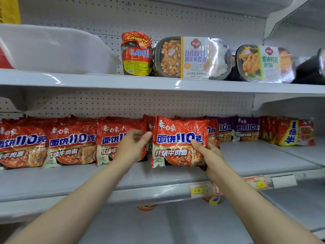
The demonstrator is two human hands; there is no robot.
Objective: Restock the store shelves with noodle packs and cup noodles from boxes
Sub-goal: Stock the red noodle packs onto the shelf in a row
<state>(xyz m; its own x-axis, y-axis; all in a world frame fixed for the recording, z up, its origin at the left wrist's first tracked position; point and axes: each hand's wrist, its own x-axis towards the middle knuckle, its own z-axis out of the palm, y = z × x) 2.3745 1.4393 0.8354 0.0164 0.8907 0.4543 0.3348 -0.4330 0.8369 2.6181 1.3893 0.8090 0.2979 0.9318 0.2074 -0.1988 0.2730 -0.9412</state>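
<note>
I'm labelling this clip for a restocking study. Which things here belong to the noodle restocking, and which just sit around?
Part of the job:
red noodle pack in the right hand
left hand by the row
red packs lined up
middle shelf

Just sitting there:
jar
meal trays
purple packs
price tag

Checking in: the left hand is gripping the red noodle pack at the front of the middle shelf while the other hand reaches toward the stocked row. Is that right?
Not quite. The head view shows the right hand gripping the red noodle pack at the front of the middle shelf; it is the left hand that reaches toward the stocked row.
</note>
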